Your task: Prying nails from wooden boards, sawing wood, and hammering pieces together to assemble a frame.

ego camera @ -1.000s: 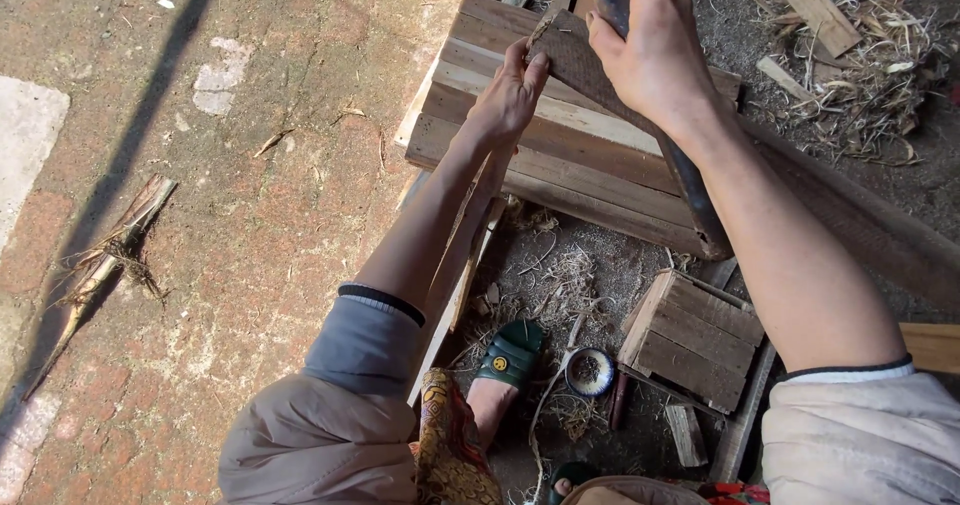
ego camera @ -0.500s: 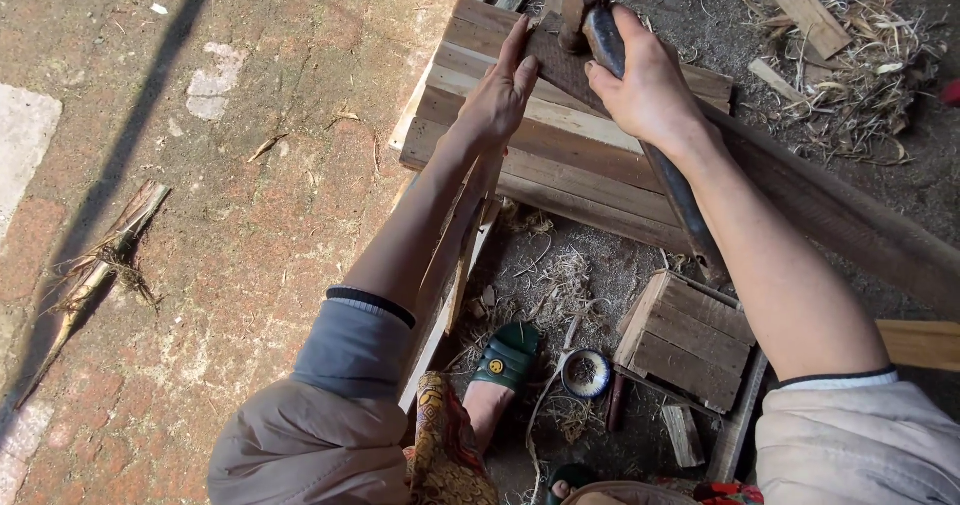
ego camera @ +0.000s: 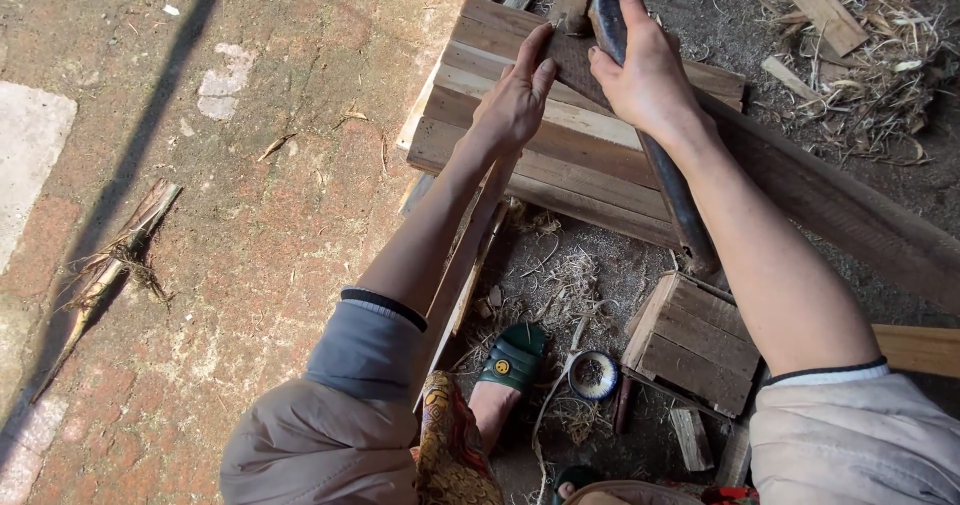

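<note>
My right hand (ego camera: 648, 75) grips a long dark metal tool (ego camera: 668, 185) near its upper end; the shaft runs down under my forearm toward a small wooden crate. My left hand (ego camera: 517, 98) rests flat, fingers together, on a dark plank (ego camera: 820, 200) that lies slanted across a slatted wooden pallet (ego camera: 545, 160). The tool's head meets the wood close to my left fingertips. The two hands are a few centimetres apart.
A small slatted crate (ego camera: 692, 340) and a round tin (ego camera: 594, 374) lie on the shavings by my foot in a green sandal (ego camera: 511, 357). Wood offcuts and straw (ego camera: 865, 50) sit at top right. A dry stalk (ego camera: 100, 270) lies on the brick paving left.
The view has shifted down, so both hands and the pallet sit lower in frame. My right hand slid along the tool toward its head, and my left hand stayed on the plank.
</note>
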